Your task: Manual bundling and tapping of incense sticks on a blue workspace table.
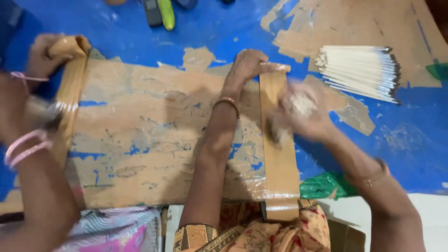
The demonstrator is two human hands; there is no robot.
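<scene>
Patterned orange cloth [261,233] lay nearest the lens, draped at the bottom edge over my lap. Beyond it stretched the worktop [410,140], a blue surface worn through in broad tan patches where the coating had peeled; no more of the room showed.

My left hand [247,65] pressed down on the far end of a brown tape strip [279,154] that ran from there toward me and folded over the near edge of the worktop. Its fingers [273,66] lay flat and together on the strip's end. My right hand [301,116] sat over the middle of the same strip, badly blurred (I could not tell whether its fingers were spread or curled, nor what the pale lump under them was).

At the left, another person's hands [39,56] gripped a second brown strip [70,93], also smeared by motion, with pink bangles [25,147] on that wrist. A bundle of white sticks [359,72] with dark tips lay well apart at the upper right. Crumpled green plastic [324,185] sat just beside my right forearm, and a green-and-dark object [159,13] was cut off by the top edge.
</scene>
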